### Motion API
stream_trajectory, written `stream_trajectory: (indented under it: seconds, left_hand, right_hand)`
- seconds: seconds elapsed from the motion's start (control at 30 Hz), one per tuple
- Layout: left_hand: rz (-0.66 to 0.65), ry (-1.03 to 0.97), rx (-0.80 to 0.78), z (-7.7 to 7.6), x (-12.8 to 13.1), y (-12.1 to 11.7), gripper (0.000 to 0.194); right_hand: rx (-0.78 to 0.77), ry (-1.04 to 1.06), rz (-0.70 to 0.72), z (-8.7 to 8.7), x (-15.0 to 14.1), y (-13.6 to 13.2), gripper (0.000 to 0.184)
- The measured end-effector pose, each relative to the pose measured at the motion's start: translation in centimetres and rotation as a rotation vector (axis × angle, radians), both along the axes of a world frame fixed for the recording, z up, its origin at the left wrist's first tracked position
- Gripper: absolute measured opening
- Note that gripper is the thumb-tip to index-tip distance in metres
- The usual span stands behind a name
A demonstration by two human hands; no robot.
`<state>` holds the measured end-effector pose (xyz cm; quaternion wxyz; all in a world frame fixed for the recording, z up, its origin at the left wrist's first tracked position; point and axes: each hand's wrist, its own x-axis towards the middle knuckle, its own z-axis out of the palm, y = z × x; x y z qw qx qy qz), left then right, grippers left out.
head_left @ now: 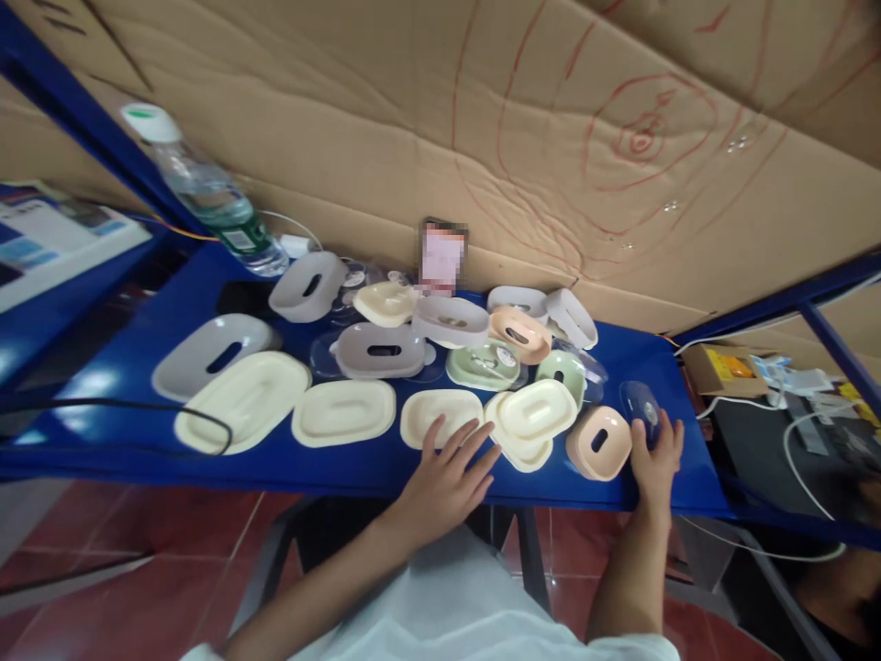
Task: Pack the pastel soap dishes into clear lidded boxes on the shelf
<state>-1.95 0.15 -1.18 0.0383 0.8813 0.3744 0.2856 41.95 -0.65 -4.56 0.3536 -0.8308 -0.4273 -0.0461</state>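
My left hand (444, 477) lies with fingers spread on the front edge of the blue table (124, 418), its fingertips on a cream oval tray (430, 411). My right hand (657, 457) rests at the table's right front, its fingers curled over a clear plastic lid (640, 404), beside a peach slotted soap dish (598, 442). Stacked cream trays (533, 418) sit between my two hands.
Several more soap dish parts in cream, grey, peach and green cover the table. A water bottle (206, 193) leans at the back left. A black cable (138, 408) loops at the left front. A cardboard wall (482, 119) stands behind. A box (722, 367) and wires lie right.
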Motion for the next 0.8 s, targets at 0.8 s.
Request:
stream_trajectory:
  seconds: [0.8]
  left_hand:
    - [0.267,-0.1,-0.023,-2.4,-7.3,-2.0,0.015]
  right_hand:
    - [0.058,-0.261,0.494,0.9,-20.3,-3.2,0.047]
